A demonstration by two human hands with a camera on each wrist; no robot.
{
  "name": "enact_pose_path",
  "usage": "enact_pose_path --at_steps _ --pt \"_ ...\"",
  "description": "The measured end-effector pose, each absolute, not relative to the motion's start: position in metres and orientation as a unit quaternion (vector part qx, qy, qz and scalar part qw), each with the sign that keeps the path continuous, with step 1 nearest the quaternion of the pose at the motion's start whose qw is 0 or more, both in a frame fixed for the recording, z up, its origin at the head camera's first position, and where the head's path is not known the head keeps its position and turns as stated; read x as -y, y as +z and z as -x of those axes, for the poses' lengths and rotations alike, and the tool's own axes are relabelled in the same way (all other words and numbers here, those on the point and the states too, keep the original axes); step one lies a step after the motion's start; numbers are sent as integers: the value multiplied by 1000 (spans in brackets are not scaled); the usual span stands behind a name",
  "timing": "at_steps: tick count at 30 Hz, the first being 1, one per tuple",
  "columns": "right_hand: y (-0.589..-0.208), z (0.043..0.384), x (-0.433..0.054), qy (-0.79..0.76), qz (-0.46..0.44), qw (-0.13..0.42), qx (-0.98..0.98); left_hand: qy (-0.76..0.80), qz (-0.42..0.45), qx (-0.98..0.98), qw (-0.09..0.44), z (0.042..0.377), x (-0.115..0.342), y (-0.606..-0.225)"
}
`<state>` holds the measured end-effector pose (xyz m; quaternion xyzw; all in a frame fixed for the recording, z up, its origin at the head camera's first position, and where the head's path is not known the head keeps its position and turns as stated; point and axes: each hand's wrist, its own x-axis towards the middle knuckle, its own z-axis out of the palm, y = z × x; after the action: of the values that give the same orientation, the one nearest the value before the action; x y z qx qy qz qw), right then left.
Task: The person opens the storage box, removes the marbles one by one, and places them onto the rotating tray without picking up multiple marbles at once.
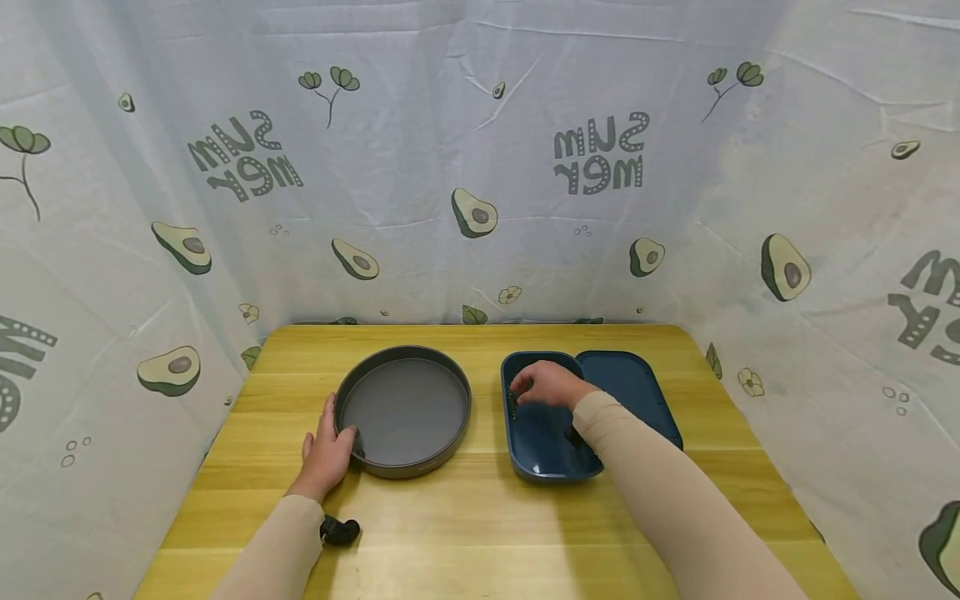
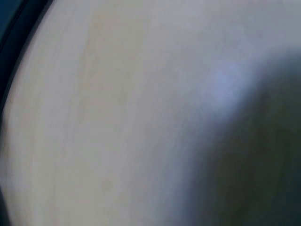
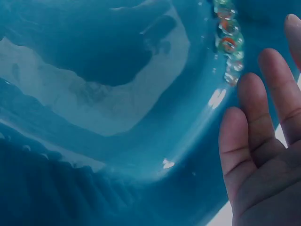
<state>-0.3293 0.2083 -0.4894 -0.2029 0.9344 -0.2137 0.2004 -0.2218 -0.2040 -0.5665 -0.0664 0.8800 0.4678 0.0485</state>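
Note:
A dark grey round pan [image 1: 405,408] lies on the left half of the table. My left hand [image 1: 328,450] holds its left side, fingers along the outer wall and thumb over the rim. To the right, my right hand [image 1: 551,386] reaches into a deep blue rectangular container [image 1: 536,458]. In the right wrist view several clear beads [image 3: 228,44], some with orange or green, line the container's wall. The fingers [image 3: 235,141] of the right hand extend loosely beside the beads; the thumb is out of that view. In the left wrist view only blurred tabletop [image 2: 108,113] and dark edges show.
A flat blue lid-like tray [image 1: 626,383] lies against the container's right side, partly under the right forearm. The wooden table [image 1: 465,542] ends at a printed curtain [image 1: 420,167] at the back and sides. A black wrist device [image 1: 341,531] sits at the left sleeve.

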Motion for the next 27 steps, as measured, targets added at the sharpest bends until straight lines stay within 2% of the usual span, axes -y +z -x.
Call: enact_pose_path --at_steps 10,27 --pt "-505 329 -200 -183 212 236 -931 476 70 -875 48 221 204 -567" --pt "-524 325 -199 -193 211 221 -932 475 83 -874 64 221 203 -565"
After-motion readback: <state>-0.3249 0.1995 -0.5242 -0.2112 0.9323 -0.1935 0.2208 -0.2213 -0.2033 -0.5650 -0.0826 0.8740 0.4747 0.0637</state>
